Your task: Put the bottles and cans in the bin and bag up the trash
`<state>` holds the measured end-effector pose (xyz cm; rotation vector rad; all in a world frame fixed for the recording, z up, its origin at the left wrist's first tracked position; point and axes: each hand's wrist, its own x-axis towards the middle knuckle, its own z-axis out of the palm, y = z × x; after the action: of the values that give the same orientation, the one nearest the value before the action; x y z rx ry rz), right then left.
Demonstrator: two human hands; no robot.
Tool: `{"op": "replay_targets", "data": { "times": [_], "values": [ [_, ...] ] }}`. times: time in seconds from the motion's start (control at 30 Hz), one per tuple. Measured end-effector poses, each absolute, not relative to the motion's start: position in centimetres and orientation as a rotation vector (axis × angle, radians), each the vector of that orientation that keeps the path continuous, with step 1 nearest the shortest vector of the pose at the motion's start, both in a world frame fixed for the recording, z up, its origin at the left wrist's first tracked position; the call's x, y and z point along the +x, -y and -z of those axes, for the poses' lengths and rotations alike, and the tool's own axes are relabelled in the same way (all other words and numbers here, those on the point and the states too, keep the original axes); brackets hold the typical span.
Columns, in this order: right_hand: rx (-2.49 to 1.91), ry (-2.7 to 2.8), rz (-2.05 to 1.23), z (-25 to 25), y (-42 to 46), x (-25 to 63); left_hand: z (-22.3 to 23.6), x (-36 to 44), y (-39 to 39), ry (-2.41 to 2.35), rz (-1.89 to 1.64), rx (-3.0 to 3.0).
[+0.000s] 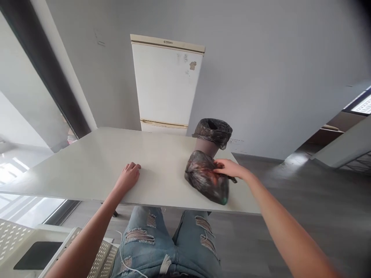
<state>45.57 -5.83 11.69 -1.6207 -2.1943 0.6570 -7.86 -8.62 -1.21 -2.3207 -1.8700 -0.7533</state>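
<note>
My right hand grips the upper right side of a filled black plastic garbage bag, its fingers pressed into the thin film. Orange-red and green contents show faintly through the plastic, but I cannot make out what they are. The bag sits near the front edge of the white table. Just behind it stands a brownish trash can with a black liner folded over its rim. My left hand rests on the tabletop left of the bag, fingers curled in, holding nothing.
A white refrigerator stands against the grey wall behind the table. At the lower left is a pale perforated rack with a dark flat panel. A white cable hangs by my left leg. Grey floor extends to the right.
</note>
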Motion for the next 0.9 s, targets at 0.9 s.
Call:
{"op": "replay_targets", "data": {
  "times": [0.9],
  "values": [
    [-0.723,2.335,-0.515,-4.1,-3.8,36.5,0.0,3.0,-8.6,1.727,1.794,-2.664]
  ]
}}
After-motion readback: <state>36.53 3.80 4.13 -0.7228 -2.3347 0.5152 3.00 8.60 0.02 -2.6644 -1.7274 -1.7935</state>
